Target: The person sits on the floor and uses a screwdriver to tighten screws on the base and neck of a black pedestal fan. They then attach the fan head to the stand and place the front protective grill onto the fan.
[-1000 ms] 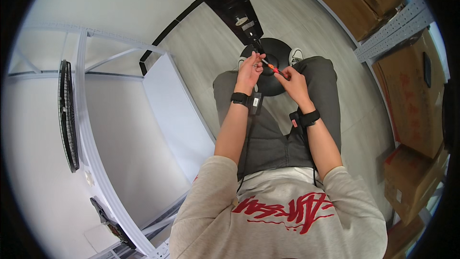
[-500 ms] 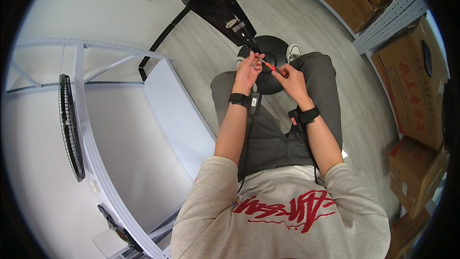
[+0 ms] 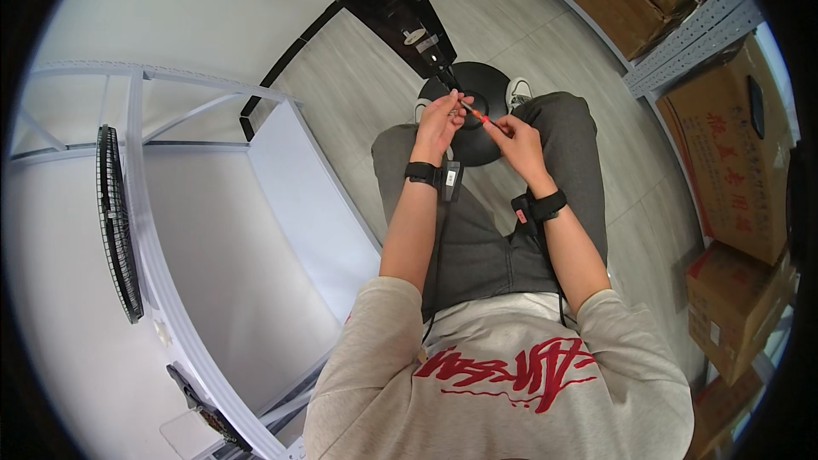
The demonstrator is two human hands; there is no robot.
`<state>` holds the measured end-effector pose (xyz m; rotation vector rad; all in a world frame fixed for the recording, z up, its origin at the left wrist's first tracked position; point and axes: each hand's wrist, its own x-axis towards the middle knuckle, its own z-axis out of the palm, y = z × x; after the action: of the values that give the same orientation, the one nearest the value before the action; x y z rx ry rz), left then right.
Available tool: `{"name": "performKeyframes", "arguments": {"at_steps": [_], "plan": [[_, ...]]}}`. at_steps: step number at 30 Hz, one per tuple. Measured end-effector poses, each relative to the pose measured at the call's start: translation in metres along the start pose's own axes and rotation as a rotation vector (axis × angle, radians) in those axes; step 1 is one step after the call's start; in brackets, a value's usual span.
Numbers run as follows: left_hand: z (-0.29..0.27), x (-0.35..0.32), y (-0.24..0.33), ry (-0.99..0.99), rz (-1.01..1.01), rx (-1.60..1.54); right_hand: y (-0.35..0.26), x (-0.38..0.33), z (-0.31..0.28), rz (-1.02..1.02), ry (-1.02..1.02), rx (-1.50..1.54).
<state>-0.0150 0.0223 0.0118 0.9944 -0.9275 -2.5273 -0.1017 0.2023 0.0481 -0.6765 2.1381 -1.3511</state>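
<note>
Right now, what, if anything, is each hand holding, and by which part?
The right hand holds a screwdriver by its red-and-black handle. The left hand is at the shaft's far end; whether it grips there cannot be told.

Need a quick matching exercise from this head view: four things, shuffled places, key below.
1. red-handled tool
2. black round base
3. round wire grille
4. brown cartons

A. far left of the view
B. on the floor, a shoe at either side
C. right side of the view
D. in the right hand

Pairs: 1-D, 2-B, 3-A, 4-C
</note>
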Motion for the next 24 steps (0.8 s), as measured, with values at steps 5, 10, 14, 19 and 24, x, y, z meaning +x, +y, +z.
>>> {"name": "performKeyframes", "arguments": {"at_steps": [5, 10, 14, 19, 24], "plan": [[0.004, 0.002, 0.001, -0.029, 0.030, 0.020, -0.005, -0.003, 0.003, 0.024, 0.061, 0.014], [0.018, 0.006, 0.005, -0.048, 0.076, 0.006, -0.018, -0.004, 0.000, -0.013, 0.135, -0.053], [0.022, 0.010, 0.011, -0.125, 0.143, -0.071, -0.033, -0.002, -0.002, -0.044, 0.124, -0.065], [0.034, 0.003, 0.014, -0.196, 0.150, -0.157, -0.045, 0.006, -0.002, -0.066, 0.209, -0.022], [0.022, 0.007, 0.013, -0.088, 0.116, -0.183, -0.067, 0.023, -0.003, -0.102, 0.246, -0.054]]}}
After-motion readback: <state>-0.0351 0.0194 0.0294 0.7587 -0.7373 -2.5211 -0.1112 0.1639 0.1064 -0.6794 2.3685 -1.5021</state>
